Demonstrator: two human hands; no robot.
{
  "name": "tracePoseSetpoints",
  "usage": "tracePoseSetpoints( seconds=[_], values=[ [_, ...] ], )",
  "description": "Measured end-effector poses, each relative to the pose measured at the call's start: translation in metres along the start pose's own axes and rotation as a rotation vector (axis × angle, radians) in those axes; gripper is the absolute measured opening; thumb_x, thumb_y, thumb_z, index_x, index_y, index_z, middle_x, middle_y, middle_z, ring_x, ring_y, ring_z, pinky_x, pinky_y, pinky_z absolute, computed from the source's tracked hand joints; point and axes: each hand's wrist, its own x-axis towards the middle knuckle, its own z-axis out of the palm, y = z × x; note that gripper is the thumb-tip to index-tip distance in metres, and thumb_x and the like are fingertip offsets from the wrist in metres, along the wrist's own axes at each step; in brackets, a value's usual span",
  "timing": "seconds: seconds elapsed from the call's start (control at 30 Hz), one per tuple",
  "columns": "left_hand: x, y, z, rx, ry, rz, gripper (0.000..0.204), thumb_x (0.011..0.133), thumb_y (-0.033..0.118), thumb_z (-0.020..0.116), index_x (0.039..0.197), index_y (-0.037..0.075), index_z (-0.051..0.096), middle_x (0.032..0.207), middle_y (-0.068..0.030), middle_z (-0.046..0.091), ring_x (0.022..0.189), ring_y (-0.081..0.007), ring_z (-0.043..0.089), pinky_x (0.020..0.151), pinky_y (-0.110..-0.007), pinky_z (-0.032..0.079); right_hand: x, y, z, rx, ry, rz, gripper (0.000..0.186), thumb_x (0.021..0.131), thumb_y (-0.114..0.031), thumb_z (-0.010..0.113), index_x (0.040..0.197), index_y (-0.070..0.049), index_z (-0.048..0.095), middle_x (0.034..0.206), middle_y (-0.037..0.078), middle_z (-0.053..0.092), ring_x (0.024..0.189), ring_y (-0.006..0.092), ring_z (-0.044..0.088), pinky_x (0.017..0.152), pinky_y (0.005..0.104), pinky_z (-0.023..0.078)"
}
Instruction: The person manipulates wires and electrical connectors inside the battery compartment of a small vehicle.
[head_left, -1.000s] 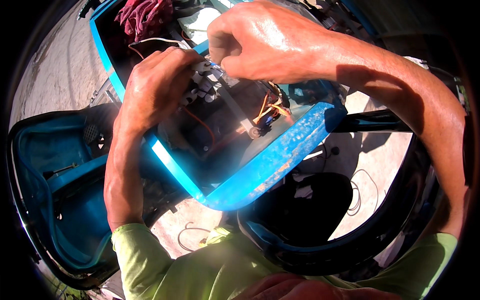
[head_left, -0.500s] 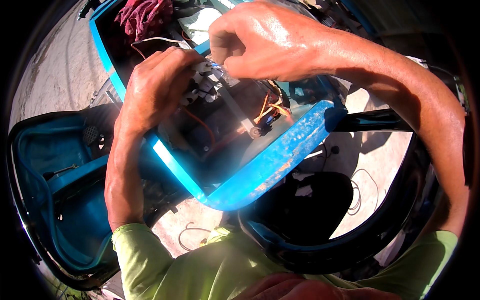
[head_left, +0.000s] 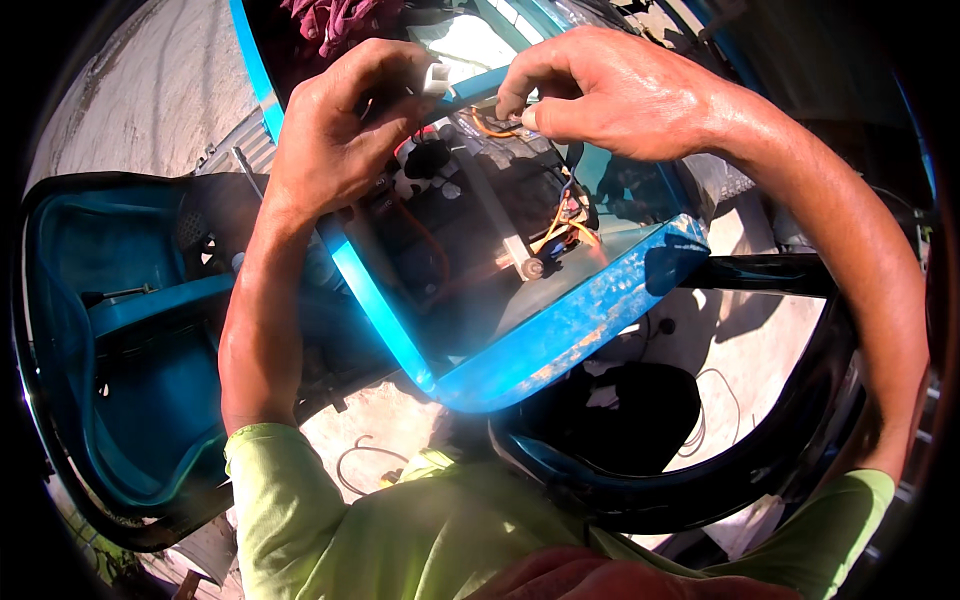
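My left hand pinches a small white plastic connector between thumb and fingers, above the open blue frame. To its right, my right hand is closed in a pinch, its fingertips at the end of a thin orange-and-dark wire. Exactly how the wire sits between those fingers is hard to make out. Below the hands, inside the frame, a grey metal bar runs down to a round bolt end. Orange and blue wires bunch up beside it.
A blue tub-like seat base with a black rim lies open at the left. Crumpled dark red cloth rests in the frame's far end. A curved black bar passes near my body at the right. Loose cable lies on the concrete.
My hands have come apart, the right one opening a gap from the left. The white connector now shows in my left fingers. The frame has shifted rightward in view.
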Motion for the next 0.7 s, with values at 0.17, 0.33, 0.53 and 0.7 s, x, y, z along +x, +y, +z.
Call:
tracePoseSetpoints(
  seconds=[0.17,0.33,0.53,0.7],
  values=[
    [0.001,-0.009,-0.015,-0.343,0.042,-0.411,0.041,0.091,0.025,0.081,0.123,0.005,0.065,0.098,-0.0080,0.072,0.082,-0.0154,0.070,0.077,-0.029,0.058,0.003,-0.009,-0.013,0.212,-0.085,0.118,0.021,0.100,-0.022,0.061,0.102,-0.002,0.066,0.086,0.008,0.063,0.079,0.0171,0.060,0.080,0.0353,0.053],
    [0.007,-0.015,-0.005,-0.759,0.095,-0.416,0.044,0.092,0.026,0.080,0.125,0.003,0.064,0.100,-0.0099,0.071,0.080,-0.0137,0.068,0.077,-0.029,0.056,0.002,-0.004,-0.013,0.262,-0.032,0.116,0.035,0.104,-0.037,0.063,0.099,-0.002,0.064,0.084,0.005,0.063,0.080,0.0149,0.062,0.079,0.0343,0.053],
    [0.024,0.004,0.008,-1.027,0.006,-0.431,0.051,0.093,0.023,0.078,0.135,0.002,0.060,0.108,-0.0094,0.071,0.086,-0.0139,0.070,0.088,-0.034,0.056,0.001,0.001,-0.012,0.208,-0.046,0.120,0.041,0.099,-0.044,0.069,0.096,-0.003,0.064,0.077,0.004,0.062,0.072,0.0143,0.062,0.073,0.0358,0.054],
    [0.027,0.012,0.025,-1.079,-0.039,-0.484,0.052,0.094,0.020,0.076,0.138,-0.002,0.057,0.108,-0.0117,0.070,0.088,-0.0143,0.070,0.089,-0.031,0.057,0.001,-0.012,-0.015,0.210,-0.059,0.186,0.050,0.098,-0.046,0.067,0.109,0.002,0.072,0.092,0.016,0.072,0.081,0.0249,0.071,0.075,0.0377,0.055]
  ],
)
